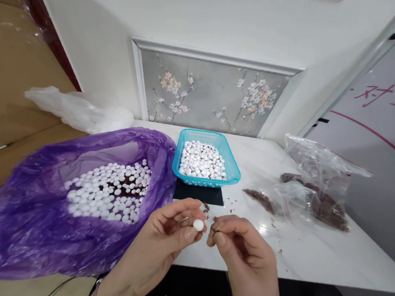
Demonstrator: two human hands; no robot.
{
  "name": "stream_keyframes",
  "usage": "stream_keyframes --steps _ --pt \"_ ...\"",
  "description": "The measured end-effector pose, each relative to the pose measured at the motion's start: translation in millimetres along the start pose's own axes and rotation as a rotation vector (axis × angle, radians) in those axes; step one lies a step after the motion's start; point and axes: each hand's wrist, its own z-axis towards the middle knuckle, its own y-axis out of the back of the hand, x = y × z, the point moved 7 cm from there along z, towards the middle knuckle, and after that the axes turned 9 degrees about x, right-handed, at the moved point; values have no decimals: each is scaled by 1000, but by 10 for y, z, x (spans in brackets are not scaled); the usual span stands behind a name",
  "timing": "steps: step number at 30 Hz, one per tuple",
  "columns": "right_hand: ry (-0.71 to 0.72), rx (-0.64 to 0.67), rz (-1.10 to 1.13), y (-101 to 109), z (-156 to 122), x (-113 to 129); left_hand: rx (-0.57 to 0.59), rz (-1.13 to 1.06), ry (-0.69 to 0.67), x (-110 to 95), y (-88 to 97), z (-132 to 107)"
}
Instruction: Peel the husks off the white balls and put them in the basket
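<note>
Both pinched: left hand (164,246) holds white bead (198,224); right hand (244,254) fingertips closed, contents too small.

Small round white bead (198,224), smooth, pinched by left hand (164,248)

Left hand (161,249) is sitting at 7 o'clock of the view, palm facing sideways toward 3 o'clock, with thumb and curled fingers pinching a white bead (198,224) at their tips. Right hand (245,253) is sitting at 6 o'clock, showing its back, thumb and forefinger pressing tip to tip. Its fingertips are pointing toward 10 o'clock, just beside the left hand's.
</note>
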Motion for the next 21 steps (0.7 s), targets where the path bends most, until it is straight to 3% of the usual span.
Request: stream_keyframes --steps 5,21 --pt "29 32 -29 -42 -4 34 -57 3 46 44 16 -1" --pt "147 125 -312 -125 14 56 -82 -90 80 204 16 35"
